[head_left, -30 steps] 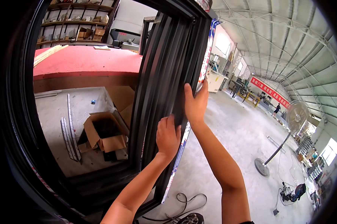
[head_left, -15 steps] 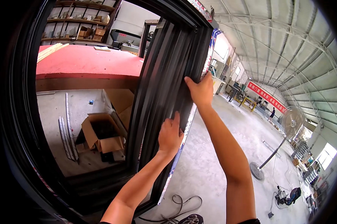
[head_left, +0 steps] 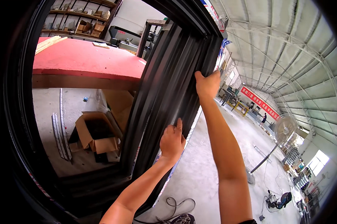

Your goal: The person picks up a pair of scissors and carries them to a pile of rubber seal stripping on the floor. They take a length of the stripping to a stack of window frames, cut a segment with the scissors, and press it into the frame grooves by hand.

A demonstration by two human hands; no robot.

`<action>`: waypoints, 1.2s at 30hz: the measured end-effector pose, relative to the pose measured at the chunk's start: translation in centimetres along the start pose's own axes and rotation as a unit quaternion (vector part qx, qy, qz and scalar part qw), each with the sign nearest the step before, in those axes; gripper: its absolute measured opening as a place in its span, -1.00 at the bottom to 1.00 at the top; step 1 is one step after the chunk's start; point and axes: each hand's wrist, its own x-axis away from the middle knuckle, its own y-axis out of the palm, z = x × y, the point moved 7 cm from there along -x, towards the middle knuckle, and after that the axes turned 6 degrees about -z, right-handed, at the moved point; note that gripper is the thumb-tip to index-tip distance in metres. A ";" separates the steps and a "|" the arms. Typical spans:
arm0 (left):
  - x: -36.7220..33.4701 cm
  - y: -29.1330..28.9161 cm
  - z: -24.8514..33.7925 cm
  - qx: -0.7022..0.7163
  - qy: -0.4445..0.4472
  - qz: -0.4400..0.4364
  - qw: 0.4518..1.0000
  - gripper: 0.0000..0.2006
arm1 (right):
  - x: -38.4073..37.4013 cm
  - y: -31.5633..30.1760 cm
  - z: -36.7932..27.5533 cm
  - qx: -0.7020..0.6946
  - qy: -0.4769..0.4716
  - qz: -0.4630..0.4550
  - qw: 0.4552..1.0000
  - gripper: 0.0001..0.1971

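A tall black window frame (head_left: 157,97) with several grooved channels stands upright before me and fills the left and middle of the view. My right hand (head_left: 208,85) grips its right-hand edge, the thumb on the near face and the fingers around the outer side, out of sight. Lower down, my left hand (head_left: 172,143) rests against the frame's grooved face. Its index finger points up along a channel while the other fingers are curled, their tips hidden. Whether anything small lies under them I cannot make out. Printed film covers the frame's outer side.
Through the frame show a red-topped table (head_left: 82,56), an opened cardboard box (head_left: 97,130) and pale strips (head_left: 60,136) on the floor. Rightward stand a pedestal fan (head_left: 284,128) and a power tool (head_left: 278,200) with its cord. A black cable (head_left: 179,205) curls near my foot.
The view has shifted, and the frame's upper corner appears farther right. My right hand is higher in view, still at the edge. My left hand sits slightly lower, its index finger still extended.
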 end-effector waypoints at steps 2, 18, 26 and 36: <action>-0.2 -0.2 -0.6 0.027 0.003 0.012 1.000 -0.43 | -0.7 -0.3 -0.4 0.022 -0.014 -0.018 0.999 -0.44; -0.4 0.6 -2.5 0.229 0.021 -0.073 0.971 -0.49 | -3.7 0.0 -1.9 0.067 0.005 0.022 0.997 -0.37; 0.0 0.8 -1.8 0.127 -0.049 -0.038 0.990 -0.47 | -4.4 -0.1 -3.1 0.119 -0.020 -0.003 0.993 -0.36; 0.2 0.7 -0.8 0.113 -0.052 -0.031 0.992 -0.52 | -5.6 -0.8 -3.7 0.160 -0.036 0.027 0.986 -0.39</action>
